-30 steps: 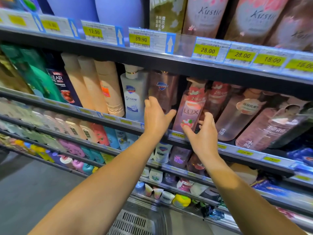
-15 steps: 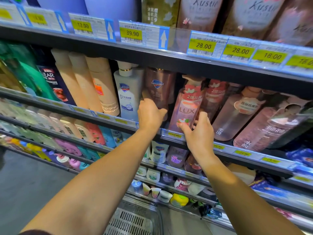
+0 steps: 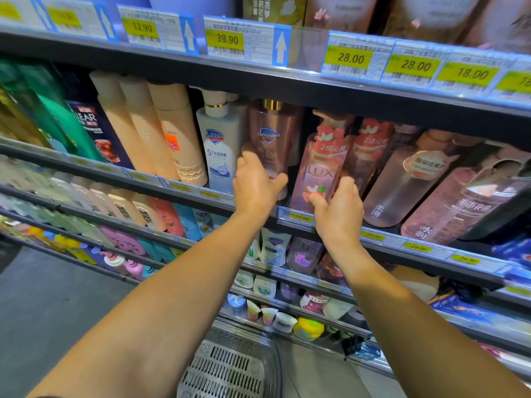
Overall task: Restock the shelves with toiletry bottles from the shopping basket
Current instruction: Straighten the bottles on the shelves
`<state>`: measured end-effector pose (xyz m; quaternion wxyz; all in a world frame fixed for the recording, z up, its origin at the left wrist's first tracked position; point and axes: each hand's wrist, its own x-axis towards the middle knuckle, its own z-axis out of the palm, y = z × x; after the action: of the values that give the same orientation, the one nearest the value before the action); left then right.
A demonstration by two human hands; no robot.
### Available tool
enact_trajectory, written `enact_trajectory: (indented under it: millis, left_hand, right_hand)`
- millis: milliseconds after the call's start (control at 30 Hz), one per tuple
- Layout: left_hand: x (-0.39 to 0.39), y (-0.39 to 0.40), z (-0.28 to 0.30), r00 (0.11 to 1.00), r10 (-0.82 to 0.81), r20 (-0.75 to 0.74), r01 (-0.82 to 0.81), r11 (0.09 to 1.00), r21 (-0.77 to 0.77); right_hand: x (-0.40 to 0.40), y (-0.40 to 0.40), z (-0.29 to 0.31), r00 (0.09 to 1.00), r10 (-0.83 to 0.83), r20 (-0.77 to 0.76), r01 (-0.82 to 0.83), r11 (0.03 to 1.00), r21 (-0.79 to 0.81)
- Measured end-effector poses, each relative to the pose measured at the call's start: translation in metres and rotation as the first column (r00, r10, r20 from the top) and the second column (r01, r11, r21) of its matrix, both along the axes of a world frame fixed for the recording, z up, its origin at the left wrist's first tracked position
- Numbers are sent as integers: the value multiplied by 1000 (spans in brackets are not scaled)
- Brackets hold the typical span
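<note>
left hand [image 3: 255,185] wrapped round brown safeguard bottle [image 3: 271,139]; right hand [image 3: 337,208] seemingly gripping pink lux bottle [image 3: 321,170] base.

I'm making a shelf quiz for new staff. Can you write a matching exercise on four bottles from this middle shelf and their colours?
Bottles:
1. Lux bottle
2. Safeguard bottle under the left hand
3. Safeguard pump bottle
4. Clear bottle

Colours:
A. white
B. dark navy
C. translucent pink
D. bronze brown

Pairs: 1-C, 2-D, 3-A, 4-B
</note>
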<state>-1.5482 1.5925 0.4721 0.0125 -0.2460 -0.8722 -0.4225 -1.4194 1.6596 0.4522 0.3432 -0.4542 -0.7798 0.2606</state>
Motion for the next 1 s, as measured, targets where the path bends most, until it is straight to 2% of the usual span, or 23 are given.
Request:
enact_trajectory:
  millis: [500, 1000]
  left_hand:
    - [11, -16, 1, 999, -21, -46, 24, 998, 58]
    - [15, -18, 4, 1000, -26, -15, 26, 998, 49]
  right_hand:
    - [-8, -2, 3, 999, -45, -6, 45, 998, -33]
    - [-7, -7, 3, 999, -50, 15, 49, 998, 49]
